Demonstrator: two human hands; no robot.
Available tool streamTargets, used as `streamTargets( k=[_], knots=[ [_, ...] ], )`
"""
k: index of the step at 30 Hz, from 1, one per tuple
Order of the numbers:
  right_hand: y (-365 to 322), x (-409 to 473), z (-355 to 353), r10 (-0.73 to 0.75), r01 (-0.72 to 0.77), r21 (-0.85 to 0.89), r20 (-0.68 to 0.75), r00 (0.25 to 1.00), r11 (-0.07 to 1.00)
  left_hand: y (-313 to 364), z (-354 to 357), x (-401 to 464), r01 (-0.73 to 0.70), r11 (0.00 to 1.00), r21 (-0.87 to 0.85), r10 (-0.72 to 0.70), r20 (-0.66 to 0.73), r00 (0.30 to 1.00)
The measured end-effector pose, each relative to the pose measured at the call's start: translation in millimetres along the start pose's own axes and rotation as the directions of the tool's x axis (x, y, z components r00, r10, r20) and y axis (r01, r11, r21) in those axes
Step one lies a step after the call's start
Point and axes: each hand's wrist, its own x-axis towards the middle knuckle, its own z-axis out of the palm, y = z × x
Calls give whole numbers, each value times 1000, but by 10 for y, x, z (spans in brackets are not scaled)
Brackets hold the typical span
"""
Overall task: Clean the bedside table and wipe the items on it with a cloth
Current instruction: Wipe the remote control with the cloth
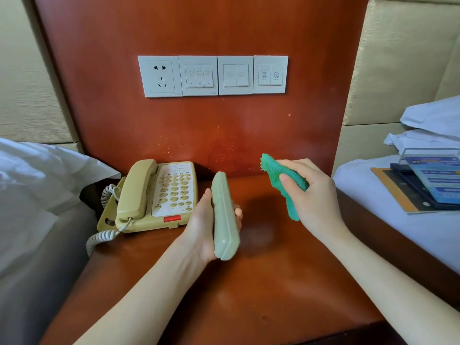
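My left hand (202,226) grips a pale grey-green remote control (224,215), held upright and lifted above the brown wooden bedside table (249,282). Its back faces me, so the buttons are hidden. My right hand (311,192) holds a bunched green cloth (280,180) in the air to the right of the remote, apart from it. A beige corded telephone (154,195) with its handset in the cradle stands at the table's back left.
A row of white wall switches and a socket (211,75) sits on the wooden panel behind. White bedding (37,183) lies at the left. On the right bed (398,220) rest a folder and leaflets (423,183).
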Motion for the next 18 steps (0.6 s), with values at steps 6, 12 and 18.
streamTargets(
  k=[6, 12, 18],
  knots=[
    [5, -3, 2, -3, 3, -44, 4, 1000, 999, 5, -27, 54, -87, 985, 150, 99, -78, 992],
    [24, 4, -12, 20, -21, -61, -3, 1000, 998, 39, -16, 71, -110, 944, 310, 161, -143, 977],
    [21, -3, 3, 18, -18, -72, -1, 1000, 997, -2, 12, 95, -112, 971, 213, 146, -151, 978]
  ],
)
